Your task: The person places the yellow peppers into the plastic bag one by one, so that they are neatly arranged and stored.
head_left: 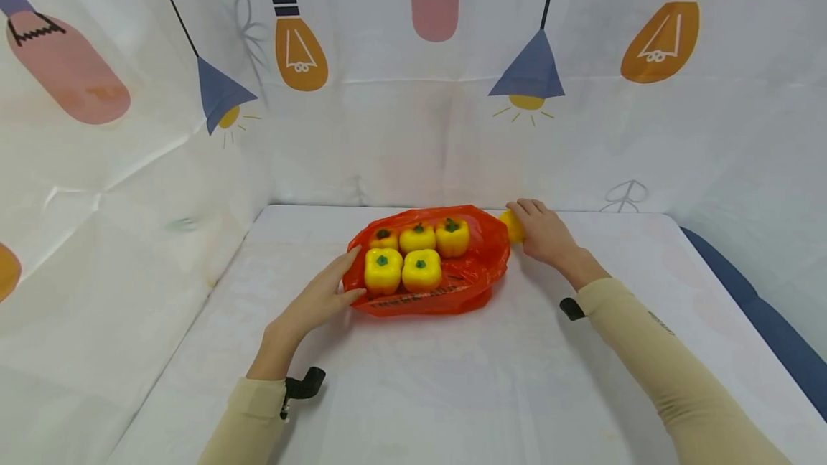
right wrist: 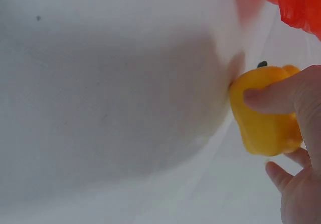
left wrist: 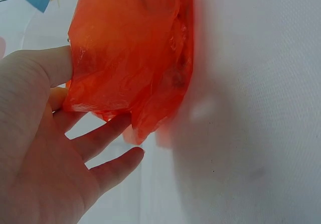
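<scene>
A red plastic bag (head_left: 474,264) lies on the white table with its mouth spread wide. Several yellow bell peppers (head_left: 422,270) with green stems sit in it, grouped toward its left side. My left hand (head_left: 323,293) touches the bag's left edge with thumb and fingers spread; in the left wrist view the red plastic (left wrist: 125,48) hides some fingertips. Just beyond the bag's right edge, my right hand (head_left: 543,232) grips another yellow bell pepper (right wrist: 266,118). The right wrist view shows the thumb across its side, with the pepper close to the tabletop.
The white table (head_left: 478,386) extends in front of the bag and to both sides. Behind it hangs a white cloth backdrop (head_left: 388,142) printed with lamps and bulbs. A dark blue seat-like shape (head_left: 743,285) stands past the right table edge.
</scene>
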Demonstrator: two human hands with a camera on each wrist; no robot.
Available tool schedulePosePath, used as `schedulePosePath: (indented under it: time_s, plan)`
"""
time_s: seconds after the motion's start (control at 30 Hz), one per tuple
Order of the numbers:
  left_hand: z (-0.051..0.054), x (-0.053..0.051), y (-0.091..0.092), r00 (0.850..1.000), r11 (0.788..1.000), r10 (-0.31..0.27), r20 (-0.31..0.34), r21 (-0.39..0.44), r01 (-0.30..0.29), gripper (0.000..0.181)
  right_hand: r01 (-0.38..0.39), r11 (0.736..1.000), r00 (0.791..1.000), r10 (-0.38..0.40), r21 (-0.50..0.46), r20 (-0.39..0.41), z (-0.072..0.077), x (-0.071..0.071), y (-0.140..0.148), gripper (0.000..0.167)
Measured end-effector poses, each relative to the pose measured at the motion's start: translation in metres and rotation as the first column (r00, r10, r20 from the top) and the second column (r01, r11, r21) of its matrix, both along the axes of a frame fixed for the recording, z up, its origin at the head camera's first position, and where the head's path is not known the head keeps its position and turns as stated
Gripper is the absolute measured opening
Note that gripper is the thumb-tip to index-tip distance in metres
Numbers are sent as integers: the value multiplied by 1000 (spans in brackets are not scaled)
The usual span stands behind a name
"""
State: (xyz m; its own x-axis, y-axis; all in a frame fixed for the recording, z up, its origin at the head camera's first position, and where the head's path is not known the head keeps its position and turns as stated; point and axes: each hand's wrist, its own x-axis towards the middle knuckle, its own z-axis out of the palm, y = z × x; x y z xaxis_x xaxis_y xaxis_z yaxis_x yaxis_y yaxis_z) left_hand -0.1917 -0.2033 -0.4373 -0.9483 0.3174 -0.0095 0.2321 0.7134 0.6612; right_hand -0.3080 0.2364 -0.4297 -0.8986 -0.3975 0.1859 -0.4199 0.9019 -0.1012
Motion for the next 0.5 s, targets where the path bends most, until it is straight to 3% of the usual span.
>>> schedulePosePath:
  time_s: [0.17,0.3,0.5]
  plan:
    - [-1,0,1,1000,1000,8,1,-10,-8,80,21,1000,999,-21,-19,41,-7,0,10,68]
    - [0,0,2,1000,1000,12,7,-11,-11,79,48,994,991,-36,-97,127,-14,0,15,68]
    - [1,1,3,1000,1000,12,10,-16,-12,80,83,981,975,-44,-175,218,-15,3,15,82]
